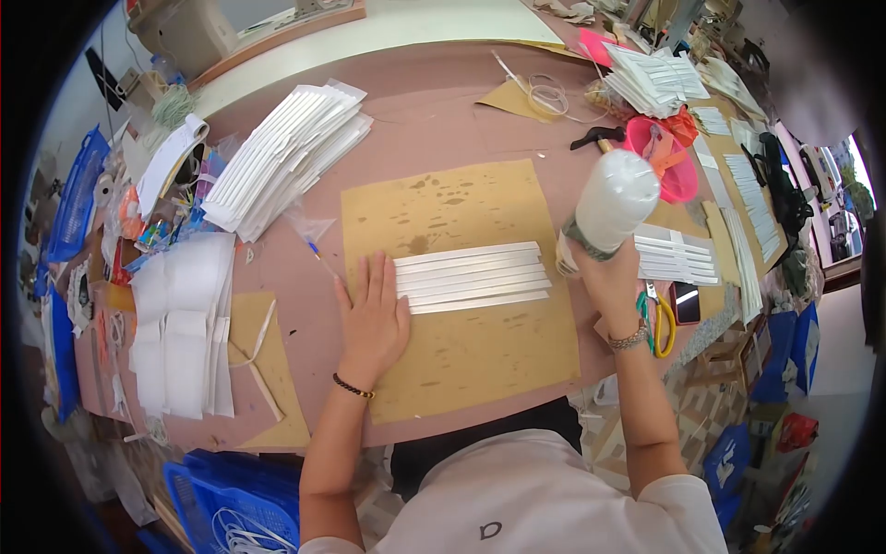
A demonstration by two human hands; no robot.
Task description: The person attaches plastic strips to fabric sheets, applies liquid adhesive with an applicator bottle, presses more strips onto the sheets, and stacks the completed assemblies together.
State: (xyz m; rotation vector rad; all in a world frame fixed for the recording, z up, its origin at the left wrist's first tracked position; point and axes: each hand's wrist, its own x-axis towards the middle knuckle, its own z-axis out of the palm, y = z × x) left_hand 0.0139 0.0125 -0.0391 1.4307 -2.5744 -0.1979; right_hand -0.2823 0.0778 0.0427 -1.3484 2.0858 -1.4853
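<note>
White folded strips (475, 277) lie side by side on a stained brown paper sheet (461, 379). My left hand (374, 319) rests flat at their left end, fingers stretched out and touching the edge. In my right hand (604, 277) is a whitish plastic bottle (616, 194), held tilted above the table to the right of the strips, its lower part wrapped in something greenish. Under and beside the right wrist are another group of white strips (678, 254), scissors with yellow and green handles (663, 319) and a phone (685, 302).
A tall pile of white strips (286, 157) stands at the back left, with white sheets (180, 323) in front of it. A pink basket (681, 175) and more strips (651, 78) are at the back right. Blue crates (231, 499) stand below the front edge.
</note>
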